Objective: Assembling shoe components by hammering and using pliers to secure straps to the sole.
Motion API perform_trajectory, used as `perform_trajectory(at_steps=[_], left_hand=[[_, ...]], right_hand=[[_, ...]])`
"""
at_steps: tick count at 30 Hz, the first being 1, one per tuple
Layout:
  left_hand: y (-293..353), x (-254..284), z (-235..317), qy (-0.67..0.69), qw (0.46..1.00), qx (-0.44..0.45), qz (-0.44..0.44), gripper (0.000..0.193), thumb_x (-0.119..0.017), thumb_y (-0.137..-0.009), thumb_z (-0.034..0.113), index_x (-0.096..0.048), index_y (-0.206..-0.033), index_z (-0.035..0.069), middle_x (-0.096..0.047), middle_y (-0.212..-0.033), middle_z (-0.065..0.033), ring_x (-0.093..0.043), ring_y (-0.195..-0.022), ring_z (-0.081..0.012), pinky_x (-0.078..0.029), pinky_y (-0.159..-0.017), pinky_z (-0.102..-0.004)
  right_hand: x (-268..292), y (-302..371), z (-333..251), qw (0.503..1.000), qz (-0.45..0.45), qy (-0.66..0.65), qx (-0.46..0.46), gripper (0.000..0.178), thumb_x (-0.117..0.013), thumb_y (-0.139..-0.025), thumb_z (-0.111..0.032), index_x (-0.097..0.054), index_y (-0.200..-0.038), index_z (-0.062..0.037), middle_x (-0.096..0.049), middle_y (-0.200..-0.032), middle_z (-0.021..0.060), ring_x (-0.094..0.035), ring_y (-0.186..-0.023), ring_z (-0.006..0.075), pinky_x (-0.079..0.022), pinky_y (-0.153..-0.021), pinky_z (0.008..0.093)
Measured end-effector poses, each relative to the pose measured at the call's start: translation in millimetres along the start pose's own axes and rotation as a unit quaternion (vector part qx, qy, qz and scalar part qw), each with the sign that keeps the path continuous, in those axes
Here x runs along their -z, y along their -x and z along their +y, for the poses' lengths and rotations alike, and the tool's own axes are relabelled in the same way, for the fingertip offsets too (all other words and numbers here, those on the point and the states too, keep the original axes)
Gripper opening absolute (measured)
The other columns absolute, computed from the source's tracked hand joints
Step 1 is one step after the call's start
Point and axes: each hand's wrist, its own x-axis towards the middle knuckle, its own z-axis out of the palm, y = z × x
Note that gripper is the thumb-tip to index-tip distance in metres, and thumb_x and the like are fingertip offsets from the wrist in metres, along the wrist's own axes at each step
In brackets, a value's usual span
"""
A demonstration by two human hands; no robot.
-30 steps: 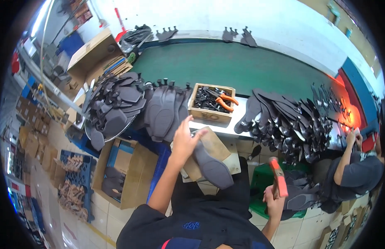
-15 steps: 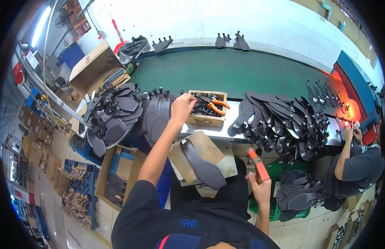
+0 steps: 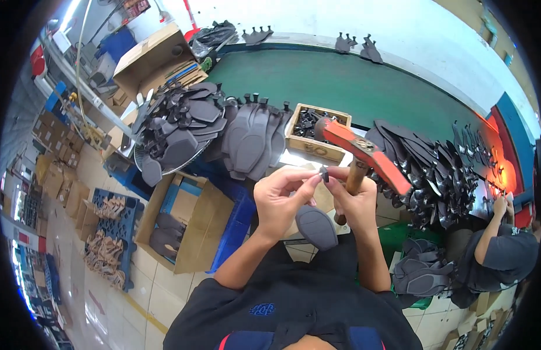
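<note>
Over my lap my left hand (image 3: 280,197) pinches a small black piece (image 3: 324,174), perhaps a heel tip, between thumb and fingers. Thumb and fingertips of my right hand (image 3: 359,207) meet it from the other side. That same right hand is closed round the wooden handle of a hammer (image 3: 371,154) with a worn orange-red head, held across in front of the wooden box (image 3: 310,146) of small black parts. Below both hands a dark grey shoe sole (image 3: 317,227) lies on a pale board, its upper part hidden by my hands.
Piles of dark soles lie in a wire basket (image 3: 206,146) at left and on the bench (image 3: 413,160) at right. Behind runs a green belt (image 3: 294,73). A cardboard box (image 3: 203,224) stands at lower left. At far right a person (image 3: 501,239) works by a glowing heater (image 3: 505,169).
My left hand has come from the wooden box to above my lap with the small black piece. My right hand has raised the hammer and joined it. The view has shifted.
</note>
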Motion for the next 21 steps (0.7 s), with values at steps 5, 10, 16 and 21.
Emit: perform_trajectory(at_steps=[5,10,16,21], left_hand=[[9,21,-4,-0.089,0.989,-0.106,-0.042,0.014,-0.07,-0.089,-0.005,-0.069,-0.101,-0.01,-0.068,-0.1,-0.0158,-0.068,-0.072,-0.0164,-0.057,-0.057,-0.0252],[10,39,-26,-0.013,0.999,0.026,-0.033,0.019,-0.072,-0.09,0.004,-0.069,-0.106,-0.006,-0.069,-0.1,-0.0132,-0.069,-0.081,-0.0156,-0.057,-0.069,-0.0271],[-3,70,-100,-0.319,0.946,-0.03,0.056,0.038,-0.078,-0.084,0.018,-0.066,-0.115,0.0,-0.071,-0.102,-0.013,-0.069,-0.094,-0.0288,-0.053,-0.085,-0.035],[2,78,-128,-0.338,0.941,0.008,-0.026,0.03,-0.074,-0.085,0.019,-0.069,-0.109,0.001,-0.07,-0.101,-0.0199,-0.068,-0.09,-0.0386,-0.053,-0.079,-0.0405]], right_hand=[[-18,8,-3,0.998,-0.013,-0.056,0.021,0.025,-0.073,-0.091,-0.01,-0.068,-0.109,0.0063,-0.066,-0.075,0.0043,-0.047,-0.046,0.0024,-0.036,-0.041,0.0193],[-21,6,14,0.998,0.011,0.051,0.036,0.02,-0.073,-0.09,-0.008,-0.071,-0.106,0.0035,-0.072,-0.092,0.0111,-0.048,-0.048,0.0016,-0.035,-0.042,0.0183],[-19,-33,48,0.991,-0.014,0.114,0.063,0.018,-0.068,-0.091,-0.003,-0.071,-0.108,0.0006,-0.071,-0.103,0.0052,-0.059,-0.064,0.0061,-0.046,-0.055,0.0203],[-15,-60,94,0.982,-0.086,0.148,0.081,0.022,-0.072,-0.087,-0.004,-0.069,-0.107,0.0047,-0.072,-0.103,0.0106,-0.068,-0.096,0.0161,-0.054,-0.085,0.0313]])
